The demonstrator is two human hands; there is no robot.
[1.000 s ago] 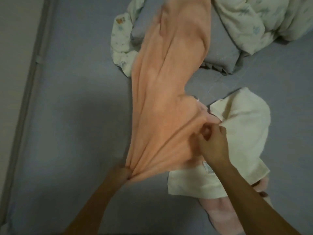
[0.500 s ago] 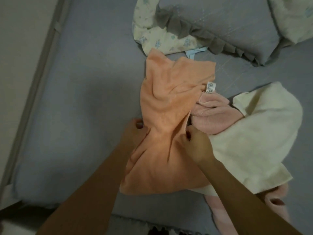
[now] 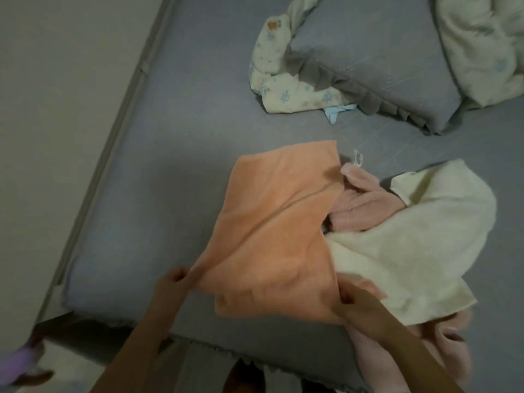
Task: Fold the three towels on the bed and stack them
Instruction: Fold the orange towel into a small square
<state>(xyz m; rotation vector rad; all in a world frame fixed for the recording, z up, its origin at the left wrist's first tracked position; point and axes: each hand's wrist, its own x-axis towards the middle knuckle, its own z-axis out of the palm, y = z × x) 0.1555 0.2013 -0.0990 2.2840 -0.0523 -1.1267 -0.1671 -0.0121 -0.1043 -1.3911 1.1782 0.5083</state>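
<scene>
An orange towel [image 3: 272, 222] lies spread on the grey bed sheet [image 3: 170, 171], stretched toward me. My left hand [image 3: 171, 285] pinches its near left corner. My right hand [image 3: 357, 304] grips its near right corner. To the right a cream towel [image 3: 411, 251] lies crumpled over a pink towel [image 3: 360, 202], whose other end shows at the bed's near edge, below my right arm. The orange towel's right side overlaps both.
A grey ruffled pillow [image 3: 377, 61] and a floral quilt [image 3: 482, 43] sit at the head of the bed, with a floral cloth [image 3: 283, 89] beside the pillow. The wall [image 3: 56, 109] runs along the bed's left side. The bed's near edge [image 3: 255, 361] is below my hands.
The orange towel was held up and bunched; it has come down flatter on the sheet. Both hands have moved nearer to me and apart, out to its near corners.
</scene>
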